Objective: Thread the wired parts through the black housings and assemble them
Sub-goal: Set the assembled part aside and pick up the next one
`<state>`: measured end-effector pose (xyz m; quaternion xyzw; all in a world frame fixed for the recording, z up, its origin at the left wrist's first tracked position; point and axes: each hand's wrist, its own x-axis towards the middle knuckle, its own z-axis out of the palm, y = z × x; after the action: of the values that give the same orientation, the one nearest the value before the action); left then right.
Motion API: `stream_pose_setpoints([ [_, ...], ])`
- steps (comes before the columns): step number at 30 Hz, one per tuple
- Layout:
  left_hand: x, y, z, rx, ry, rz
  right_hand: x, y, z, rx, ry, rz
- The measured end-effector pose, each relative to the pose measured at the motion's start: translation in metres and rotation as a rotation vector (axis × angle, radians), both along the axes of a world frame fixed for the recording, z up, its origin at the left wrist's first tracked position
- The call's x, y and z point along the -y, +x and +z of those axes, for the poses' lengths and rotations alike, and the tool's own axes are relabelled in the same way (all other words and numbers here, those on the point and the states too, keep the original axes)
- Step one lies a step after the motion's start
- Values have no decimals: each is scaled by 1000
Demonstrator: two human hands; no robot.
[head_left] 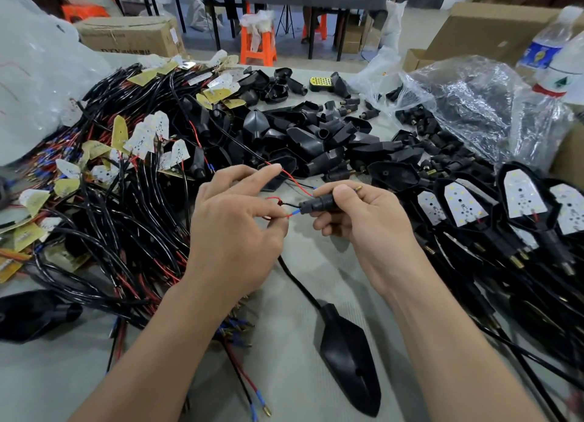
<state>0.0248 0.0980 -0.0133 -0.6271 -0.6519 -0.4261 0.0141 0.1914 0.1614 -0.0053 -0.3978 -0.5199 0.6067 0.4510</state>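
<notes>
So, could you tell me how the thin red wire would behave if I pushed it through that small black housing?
Probably floppy: the red wire bends in loose curves between the left hand and the small black housing held by the right hand. Likely light, as a fingertip pinch carries it. Its blue-sleeved tip looks straighter, perhaps stiffer.

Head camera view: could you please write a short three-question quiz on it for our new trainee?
1. True or false: the right hand grips a small black housing.
2. Where do the finished assemblies lie? A: on the person's left. B: on the person's right. C: on the floor.
3. Fill in: the left hand pinches wires whose tip sleeve is ___.

Key: 1 true; 2 B; 3 blue.
</notes>
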Motion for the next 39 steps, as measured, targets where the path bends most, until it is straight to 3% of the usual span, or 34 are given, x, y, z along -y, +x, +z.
stream_pose_setpoints([
  [5,2,10,-2,-73,65,38,4,-6,-3,49,40,19],
  [9,1,2,-2,36,115,98,1,-5,-3,-5,9,-54],
  [14,-2,-5,0,97,169,2,-3,-1,-4,-34,-21,-80],
  [19,-3,1,-5,-57,162,-18,0,-3,-4,-71,-43,-22],
  [24,-4,-1,-2,-8,117,34,-1,1,-2,-53,-33,-8],
  [28,-2,4,-5,-92,171,-3,3,-4,-3,10,-7,24],
  [32,-2,0,-5,122,138,10,1,-1,-2,13,17,-21],
  [39,-6,-3,-2,239,110,-54,-3,2,-5,-39,-16,-88],
])
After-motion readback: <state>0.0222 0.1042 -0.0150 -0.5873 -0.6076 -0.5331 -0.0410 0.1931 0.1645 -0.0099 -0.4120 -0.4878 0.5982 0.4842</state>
